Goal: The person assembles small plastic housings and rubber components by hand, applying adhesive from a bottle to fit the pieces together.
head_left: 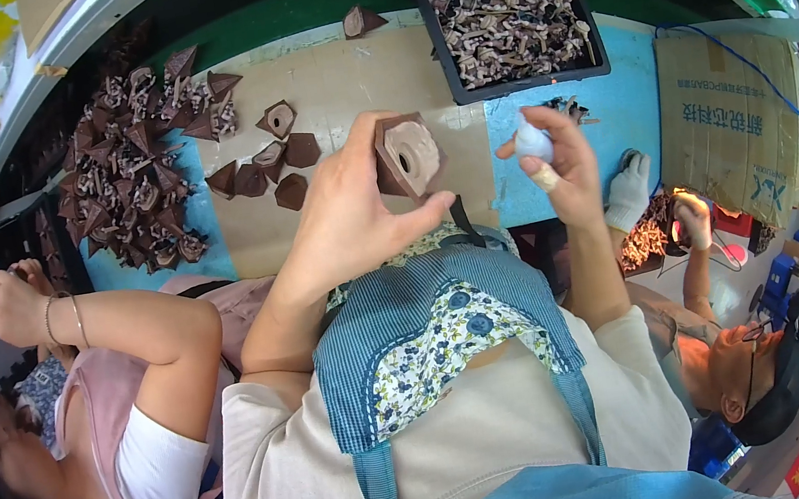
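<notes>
My left hand (345, 201) grips a brown faceted piece (415, 154) over the near part of the table, thumb below and fingers behind it. Its beige inner side faces up and has a dark oval hole. To the right, my right hand (571, 171) pinches a small pale-blue, drop-shaped thing (533, 139), its tip pointing up; its exact kind is unclear. Tape wraps one finger of that hand. The two hands are apart. Several similar brown pieces (289, 192) lie on the table left of my left hand.
A large pile of brown pieces (131, 164) covers the table's left. A black tray (534, 83) of small brown and beige parts stands far right. One loose piece (361, 21) lies at the back. A cardboard box (731, 120) stands right. Co-workers sit close on both sides, one wearing a white glove (629, 194).
</notes>
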Tool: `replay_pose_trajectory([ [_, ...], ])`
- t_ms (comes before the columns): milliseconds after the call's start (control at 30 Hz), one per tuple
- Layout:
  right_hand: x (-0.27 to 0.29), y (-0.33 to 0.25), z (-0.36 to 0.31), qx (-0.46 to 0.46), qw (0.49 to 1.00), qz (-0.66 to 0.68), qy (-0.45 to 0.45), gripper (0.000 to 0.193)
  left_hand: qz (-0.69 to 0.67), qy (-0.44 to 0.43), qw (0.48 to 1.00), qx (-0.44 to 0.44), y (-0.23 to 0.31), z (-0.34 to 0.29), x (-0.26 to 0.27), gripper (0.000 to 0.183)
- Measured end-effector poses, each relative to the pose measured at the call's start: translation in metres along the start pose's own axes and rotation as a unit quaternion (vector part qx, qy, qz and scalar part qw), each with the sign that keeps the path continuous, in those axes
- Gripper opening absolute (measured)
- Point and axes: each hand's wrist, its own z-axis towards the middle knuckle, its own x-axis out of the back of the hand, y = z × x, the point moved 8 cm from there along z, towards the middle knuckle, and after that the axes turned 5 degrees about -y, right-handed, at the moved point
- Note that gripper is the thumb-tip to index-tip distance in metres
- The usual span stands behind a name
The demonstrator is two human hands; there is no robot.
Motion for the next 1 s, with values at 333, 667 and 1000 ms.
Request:
replay_pose_trajectory([
  [333,0.041,0.196,-0.015,-0.106,0.931,-0.349,-0.002,0.038,0.228,0.086,0.952,-0.182,0.018,0.017,0.014,0.067],
  [667,0.054,0.044,0.079,0.225,0.821,-0.514,0.105,0.027,0.117,0.249,0.894,-0.353,0.021,0.043,0.021,0.059],
  [1000,0.079,0.068,0.158,0.053,0.645,-0.746,0.161,0.028,0.069,0.365,0.806,-0.46,0.039,0.038,0.025,0.065],
])
